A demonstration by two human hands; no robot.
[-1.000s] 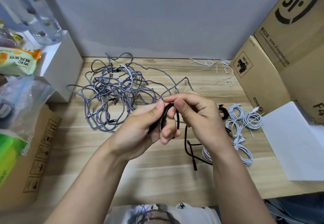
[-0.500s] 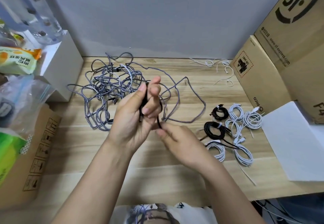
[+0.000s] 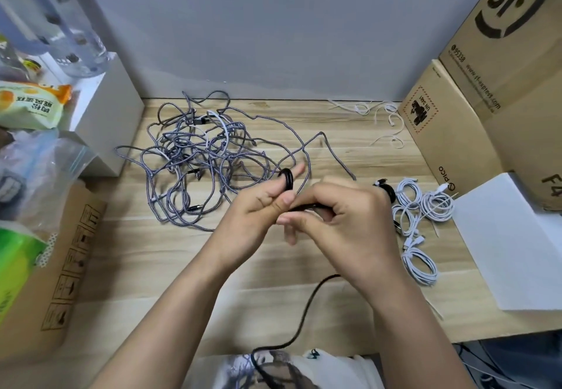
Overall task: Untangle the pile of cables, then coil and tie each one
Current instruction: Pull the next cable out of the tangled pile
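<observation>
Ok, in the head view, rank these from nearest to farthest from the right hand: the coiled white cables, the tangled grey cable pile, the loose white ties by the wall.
From the right hand:
1. Coiled white cables, on the table just to its right.
2. Tangled grey cable pile, across the table to the left, past the left hand.
3. Loose white ties, far back by the wall.

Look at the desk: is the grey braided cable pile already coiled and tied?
No, the grey braided cable pile still sprawls in loose tangled loops, while both hands work a black cable.

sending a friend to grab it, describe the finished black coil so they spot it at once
Start at the cardboard boxes on the table's right side. Just left of them lie the white coils. The black coil sits at that group's far-left edge, the only dark bundle there.
</observation>
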